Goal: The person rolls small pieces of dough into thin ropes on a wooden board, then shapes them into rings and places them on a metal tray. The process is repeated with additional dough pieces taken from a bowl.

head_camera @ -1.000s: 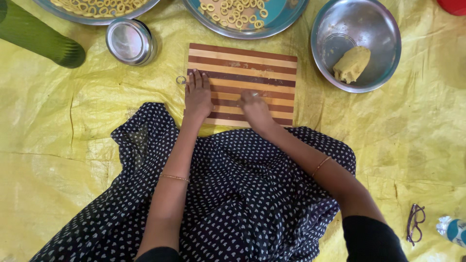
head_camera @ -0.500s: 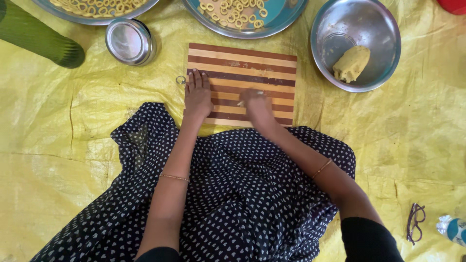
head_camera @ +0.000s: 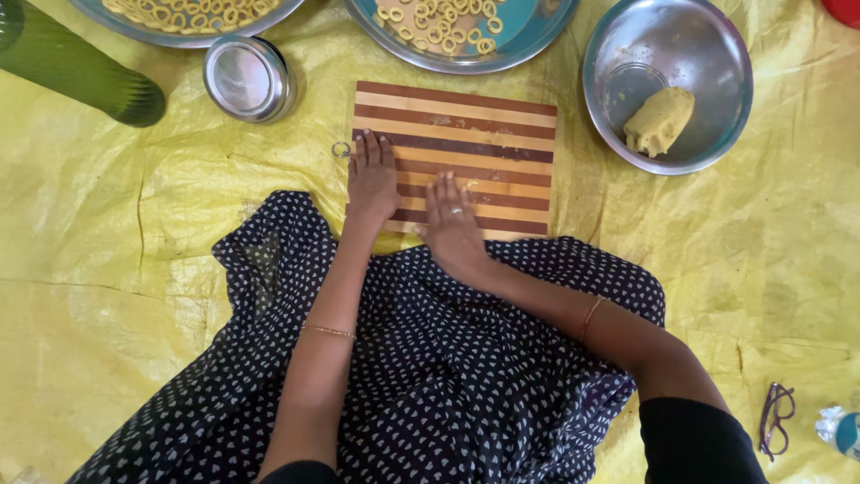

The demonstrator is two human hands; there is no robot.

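No packages, labels, signs or screens.

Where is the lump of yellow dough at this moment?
In the head view, the dough lump lies inside the steel bowl at the upper right, just right of the striped cutting board.

Both hands [head_camera: 412,202] on board [head_camera: 484,116]

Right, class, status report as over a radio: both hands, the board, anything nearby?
Left hand flat on striped cutting board. Right hand flat, palm down, on board. Bowl with dough lump at right.
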